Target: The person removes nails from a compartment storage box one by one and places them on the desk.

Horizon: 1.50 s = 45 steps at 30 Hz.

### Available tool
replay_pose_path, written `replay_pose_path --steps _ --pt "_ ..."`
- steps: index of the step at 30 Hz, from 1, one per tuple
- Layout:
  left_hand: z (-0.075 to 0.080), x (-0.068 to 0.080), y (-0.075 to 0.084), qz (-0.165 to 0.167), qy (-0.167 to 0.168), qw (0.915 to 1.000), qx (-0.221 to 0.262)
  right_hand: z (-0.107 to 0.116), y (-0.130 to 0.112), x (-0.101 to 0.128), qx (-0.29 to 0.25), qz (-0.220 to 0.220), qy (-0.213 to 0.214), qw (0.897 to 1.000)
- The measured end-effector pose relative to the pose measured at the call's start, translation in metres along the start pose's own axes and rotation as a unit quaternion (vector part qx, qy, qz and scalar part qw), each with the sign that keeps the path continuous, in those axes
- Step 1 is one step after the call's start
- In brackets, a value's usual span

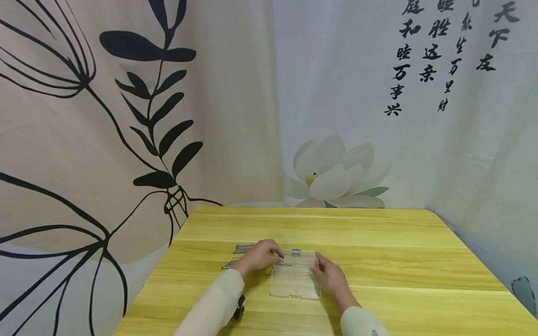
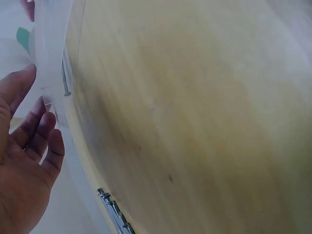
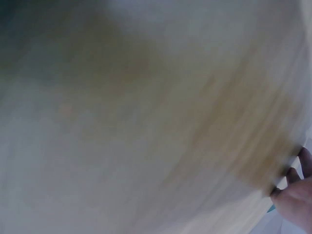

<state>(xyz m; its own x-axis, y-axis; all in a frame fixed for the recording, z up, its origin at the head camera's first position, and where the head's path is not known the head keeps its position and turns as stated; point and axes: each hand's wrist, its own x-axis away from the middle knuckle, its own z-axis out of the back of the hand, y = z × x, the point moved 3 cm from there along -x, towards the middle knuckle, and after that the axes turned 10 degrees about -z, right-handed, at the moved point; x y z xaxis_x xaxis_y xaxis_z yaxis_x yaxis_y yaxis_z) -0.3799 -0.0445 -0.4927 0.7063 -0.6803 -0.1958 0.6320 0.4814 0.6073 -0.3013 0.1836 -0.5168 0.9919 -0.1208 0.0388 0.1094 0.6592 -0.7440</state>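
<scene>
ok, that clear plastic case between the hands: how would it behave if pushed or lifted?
The clear plastic case looks thin and see-through, so probably light and slightly flexible. Lying flat on the smooth wooden table, it would likely slide, not tip.

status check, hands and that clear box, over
Left hand on clear plastic box's left end, grip unclear. Right hand rests on its right edge. Metal rods lie left, on wooden table.
</scene>
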Motion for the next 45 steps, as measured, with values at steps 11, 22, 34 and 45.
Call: replay_pose_path --steps 11,22,34,45 --pt "-0.006 -0.006 0.000 -0.010 -0.014 0.9991 -0.038 -0.003 0.003 -0.002 0.000 -0.008 -0.001 1.000" --pt "-0.007 -0.007 0.004 -0.004 -0.038 0.9977 -0.056 -0.005 0.002 -0.003 -0.007 -0.007 0.001 1.000" --pt "-0.007 -0.014 0.010 0.010 -0.083 0.9915 -0.100 -0.007 0.004 -0.005 -0.006 -0.001 0.005 1.000" --pt "-0.009 -0.017 0.011 -0.019 -0.087 0.9825 -0.164 -0.006 0.004 -0.004 0.000 -0.005 -0.002 1.000"
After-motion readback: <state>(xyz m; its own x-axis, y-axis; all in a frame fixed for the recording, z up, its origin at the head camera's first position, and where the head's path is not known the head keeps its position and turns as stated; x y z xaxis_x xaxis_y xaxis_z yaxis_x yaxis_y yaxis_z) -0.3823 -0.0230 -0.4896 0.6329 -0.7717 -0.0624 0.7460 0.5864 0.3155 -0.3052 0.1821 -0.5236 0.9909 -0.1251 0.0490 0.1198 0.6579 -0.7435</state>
